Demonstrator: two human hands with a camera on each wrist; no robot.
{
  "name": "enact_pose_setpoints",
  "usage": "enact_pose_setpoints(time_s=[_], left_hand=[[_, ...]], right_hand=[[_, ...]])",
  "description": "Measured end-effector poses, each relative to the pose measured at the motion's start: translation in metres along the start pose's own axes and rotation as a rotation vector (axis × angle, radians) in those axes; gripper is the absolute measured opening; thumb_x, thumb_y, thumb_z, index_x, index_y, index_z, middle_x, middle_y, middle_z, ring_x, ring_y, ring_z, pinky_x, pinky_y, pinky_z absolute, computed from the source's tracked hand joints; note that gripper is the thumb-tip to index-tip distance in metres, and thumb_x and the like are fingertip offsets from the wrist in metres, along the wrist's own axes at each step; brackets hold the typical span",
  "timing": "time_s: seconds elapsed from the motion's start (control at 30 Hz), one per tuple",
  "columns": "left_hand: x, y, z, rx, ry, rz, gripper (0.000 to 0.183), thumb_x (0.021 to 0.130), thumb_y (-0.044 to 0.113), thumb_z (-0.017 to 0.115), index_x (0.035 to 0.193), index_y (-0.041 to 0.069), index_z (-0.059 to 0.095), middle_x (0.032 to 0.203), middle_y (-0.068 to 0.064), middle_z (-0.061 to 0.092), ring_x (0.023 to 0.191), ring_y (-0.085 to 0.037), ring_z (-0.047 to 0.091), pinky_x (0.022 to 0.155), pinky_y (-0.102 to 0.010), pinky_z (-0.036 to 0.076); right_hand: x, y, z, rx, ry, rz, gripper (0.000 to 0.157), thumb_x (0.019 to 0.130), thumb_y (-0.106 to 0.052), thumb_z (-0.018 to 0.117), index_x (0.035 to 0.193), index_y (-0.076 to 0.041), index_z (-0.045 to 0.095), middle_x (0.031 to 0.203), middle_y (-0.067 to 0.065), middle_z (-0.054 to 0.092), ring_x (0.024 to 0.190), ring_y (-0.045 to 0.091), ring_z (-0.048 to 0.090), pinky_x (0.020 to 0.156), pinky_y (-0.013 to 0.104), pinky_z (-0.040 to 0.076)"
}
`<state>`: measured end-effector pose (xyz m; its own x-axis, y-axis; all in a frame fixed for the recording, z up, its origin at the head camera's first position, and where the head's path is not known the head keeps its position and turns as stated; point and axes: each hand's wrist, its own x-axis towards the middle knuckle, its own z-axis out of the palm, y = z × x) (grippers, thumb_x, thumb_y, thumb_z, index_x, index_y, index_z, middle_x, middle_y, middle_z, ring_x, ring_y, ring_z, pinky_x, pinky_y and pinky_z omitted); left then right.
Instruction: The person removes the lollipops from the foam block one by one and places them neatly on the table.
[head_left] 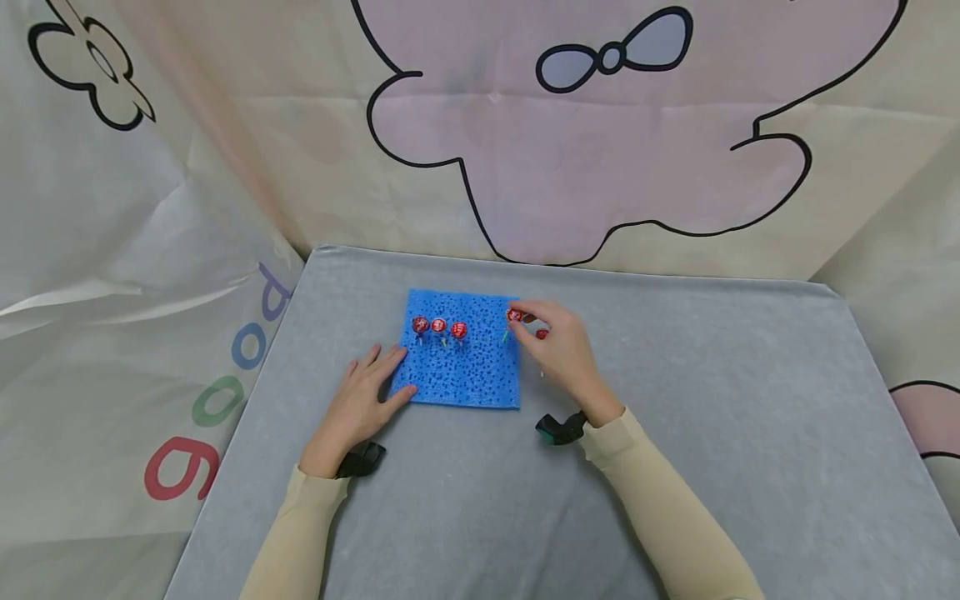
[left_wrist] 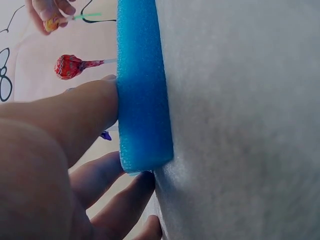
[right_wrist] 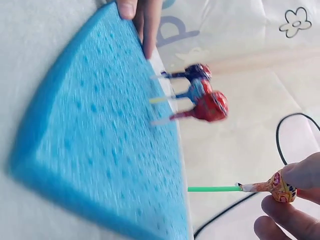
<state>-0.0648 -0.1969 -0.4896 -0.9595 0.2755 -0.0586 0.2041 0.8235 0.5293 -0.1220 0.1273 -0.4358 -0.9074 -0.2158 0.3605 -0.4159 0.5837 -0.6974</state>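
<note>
A blue foam block [head_left: 472, 375] full of small holes lies on the table. Three red-topped lollipops [head_left: 438, 326] stand in a row in its left part, sticks down. My left hand [head_left: 365, 402] rests at the block's front left corner, thumb and fingers touching its edges. Thumb and fingertips of my right hand [head_left: 562, 346] pinch a lollipop [right_wrist: 282, 187] with an orange wrapper by its candy, over the block's right side. Its green stick [left_wrist: 90, 15] points down, the tip just above the foam in the left wrist view. Another red lollipop [head_left: 542, 333] shows partly behind the right hand; what supports it is hidden.
A grey cloth [head_left: 712, 417] covers the table. Behind it hangs a pale printed curtain [head_left: 300, 125], with another at the left side. Dark wrist devices [head_left: 561, 428] sit on both wrists.
</note>
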Motion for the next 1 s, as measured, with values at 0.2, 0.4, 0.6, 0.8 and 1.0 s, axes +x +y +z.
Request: enact_pose_setpoints(time_s=[0.2, 0.4, 0.6, 0.8, 1.0], left_hand=[[0.000, 0.001, 0.000, -0.003, 0.006, 0.003, 0.074, 0.099, 0.042, 0.070, 0.161, 0.011, 0.042, 0.166, -0.014, 0.041, 0.158, -0.044, 0.024, 0.124, -0.072, 0.015], [-0.001, 0.001, 0.000, -0.007, 0.009, 0.003, 0.074, 0.100, 0.042, 0.070, 0.161, 0.011, 0.041, 0.166, -0.014, 0.041, 0.158, -0.043, 0.024, 0.124, -0.072, 0.015], [-0.001, -0.002, 0.001, -0.008, 0.006, 0.005, 0.074, 0.100, 0.042, 0.069, 0.161, 0.012, 0.041, 0.166, -0.014, 0.040, 0.159, -0.042, 0.023, 0.124, -0.071, 0.014], [0.000, -0.003, 0.002, -0.007, 0.006, 0.006, 0.074, 0.100, 0.043, 0.069, 0.162, 0.013, 0.040, 0.166, -0.013, 0.040, 0.159, -0.042, 0.023, 0.125, -0.070, 0.014], [0.000, -0.004, 0.003, 0.000, 0.014, 0.012, 0.074, 0.100, 0.044, 0.068, 0.161, 0.012, 0.041, 0.166, -0.014, 0.041, 0.158, -0.042, 0.024, 0.125, -0.070, 0.015]], right_hand=[[-0.007, 0.011, -0.018, 0.020, 0.043, 0.030, 0.032, 0.095, -0.010, 0.076, 0.126, -0.003, 0.075, 0.113, 0.013, 0.078, 0.101, 0.028, 0.070, 0.086, 0.053, 0.058], [-0.015, 0.022, -0.030, 0.006, 0.089, 0.060, 0.031, 0.095, -0.011, 0.077, 0.125, -0.004, 0.076, 0.110, 0.012, 0.078, 0.097, 0.027, 0.070, 0.088, 0.054, 0.057], [-0.020, 0.033, -0.035, -0.039, 0.108, 0.078, 0.027, 0.096, -0.013, 0.076, 0.121, -0.005, 0.077, 0.106, 0.010, 0.078, 0.093, 0.024, 0.069, 0.081, 0.047, 0.056], [-0.023, 0.042, -0.037, -0.055, 0.087, 0.123, 0.025, 0.096, -0.012, 0.075, 0.118, -0.001, 0.078, 0.102, 0.012, 0.076, 0.090, 0.026, 0.068, 0.080, 0.047, 0.058], [-0.021, 0.048, -0.036, -0.105, 0.038, 0.189, 0.025, 0.096, -0.014, 0.075, 0.116, 0.001, 0.078, 0.098, 0.014, 0.074, 0.087, 0.027, 0.067, 0.078, 0.041, 0.057]])
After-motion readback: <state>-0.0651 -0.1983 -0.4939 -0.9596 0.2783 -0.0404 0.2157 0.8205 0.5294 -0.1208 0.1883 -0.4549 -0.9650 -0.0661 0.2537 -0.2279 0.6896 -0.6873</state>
